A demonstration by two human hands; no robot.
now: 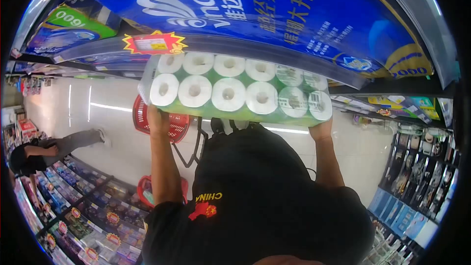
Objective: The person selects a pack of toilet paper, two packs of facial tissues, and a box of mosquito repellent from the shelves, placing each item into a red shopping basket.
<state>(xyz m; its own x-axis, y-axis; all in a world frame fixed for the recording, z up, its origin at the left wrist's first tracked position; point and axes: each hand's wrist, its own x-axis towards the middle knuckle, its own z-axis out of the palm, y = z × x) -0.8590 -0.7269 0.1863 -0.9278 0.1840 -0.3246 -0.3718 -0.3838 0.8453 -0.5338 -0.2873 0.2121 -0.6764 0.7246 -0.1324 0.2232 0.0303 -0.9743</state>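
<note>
A long clear-wrapped pack of white toilet rolls (pixel 228 94) with green print is held level between my two hands, against the front edge of a shelf. My left hand (pixel 158 117) grips its left end from below, the fingers mostly hidden by the pack. At the right end my right hand (pixel 322 129) supports the lower corner, its fingers partly hidden underneath. Directly beyond the pack lie large blue Vinda packs (pixel 265 10) behind a clear shelf lip, which carries a red and yellow price tag (pixel 156 43).
Red baskets (pixel 174 126) and a dark metal frame (pixel 195 145) stand by my left arm. A person (pixel 41 154) in dark clothing is at the far left, beside shelves of packaged goods (pixel 105 211). More stocked racks (pixel 417 167) stand at the right.
</note>
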